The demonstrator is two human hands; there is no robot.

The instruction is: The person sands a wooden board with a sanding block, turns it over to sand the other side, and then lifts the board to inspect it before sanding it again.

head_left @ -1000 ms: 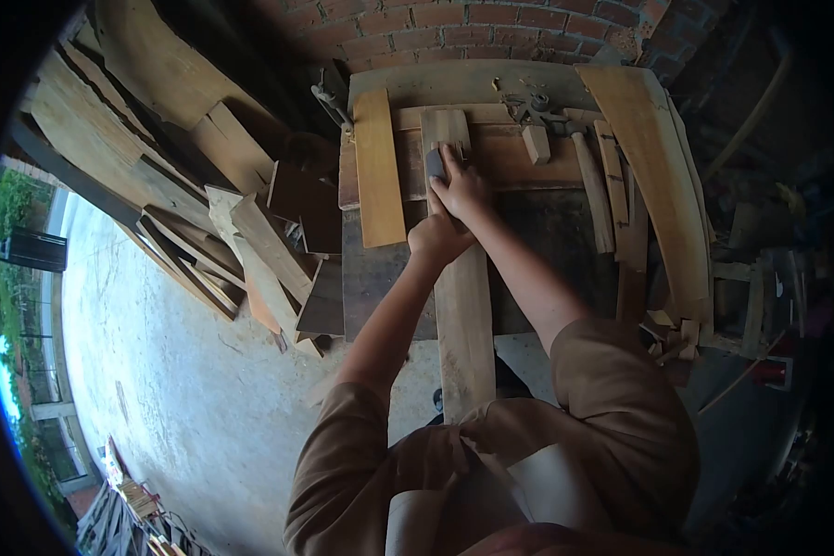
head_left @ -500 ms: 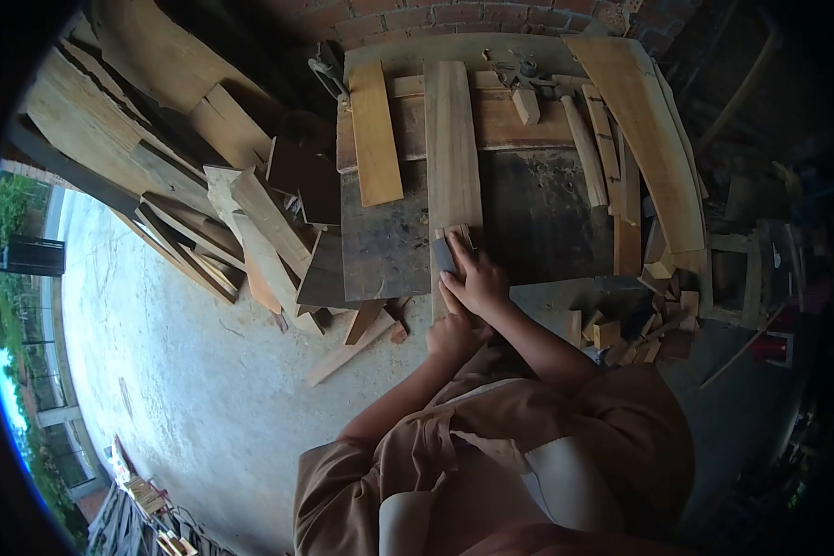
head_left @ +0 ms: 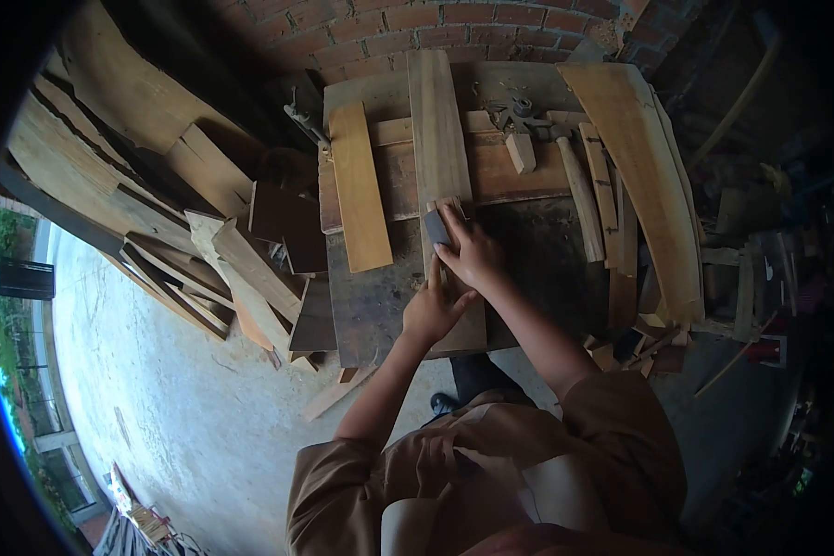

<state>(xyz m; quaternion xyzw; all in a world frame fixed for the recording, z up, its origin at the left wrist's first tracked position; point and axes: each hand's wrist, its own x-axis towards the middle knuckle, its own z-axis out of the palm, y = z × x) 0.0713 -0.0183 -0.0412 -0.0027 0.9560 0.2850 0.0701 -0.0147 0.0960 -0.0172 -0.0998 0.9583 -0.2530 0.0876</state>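
Note:
A long pale board (head_left: 440,130) lies lengthwise on the dark workbench (head_left: 371,306). On top of it sits a small block with a grey face (head_left: 437,228). My right hand (head_left: 473,255) is pressed over this block, its fingers on the block's top and side. My left hand (head_left: 431,312) rests on the near part of the board just below the block, index finger pointing forward and thumb spread, with nothing held in it. To the left of the long board lies a shorter yellowish board (head_left: 361,185).
A wooden mallet-like handle (head_left: 581,199), a small wood block (head_left: 520,153) and a metal tool (head_left: 521,113) lie right of the board. A wide plank (head_left: 635,176) runs along the bench's right side. Stacked planks (head_left: 130,120) lean at left; a brick wall (head_left: 417,32) stands behind.
The view has shifted, showing more brick wall and a foot below the bench. My left hand has opened its thumb outward and sits a little apart from my right hand, which stays on the block.

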